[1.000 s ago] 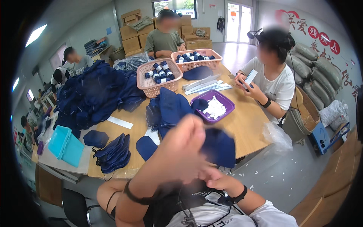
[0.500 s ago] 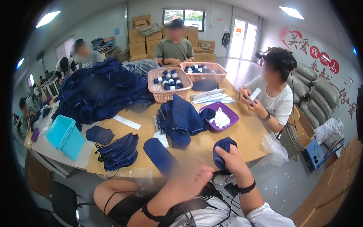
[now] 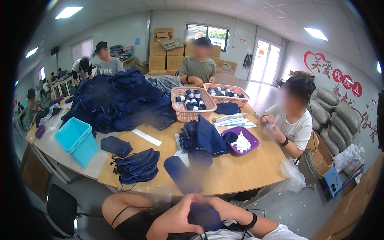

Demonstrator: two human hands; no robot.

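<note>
A navy cloth piece [image 3: 204,217], bunched into a compact bundle, is clasped between both of my hands low in front of me. My left hand [image 3: 179,216] curves round its left side, thumb underneath. Over its upper right side the fingers of my right hand [image 3: 221,207] are wrapped. Just beyond lies a flat, rounded navy cloth [image 3: 176,170] on the table. Past it, a heap of folded navy pieces [image 3: 210,138] lies against a purple tray [image 3: 256,147] of small white slips [image 3: 243,143]. A fanned navy stack with cords [image 3: 138,166] sits to the left.
Pink baskets [image 3: 188,116] hold navy rolls with white bands. A turquoise bin [image 3: 82,146] stands left before a large navy cloth pile [image 3: 120,100]. White paper strips [image 3: 234,121] lie near a seated co-worker [image 3: 294,124] at right. Another co-worker [image 3: 200,66] is at the far side.
My right hand has come down and left with the navy cloth, and my left hand has closed on it too. The view has tilted up; the right-hand co-worker's hands have shifted.
</note>
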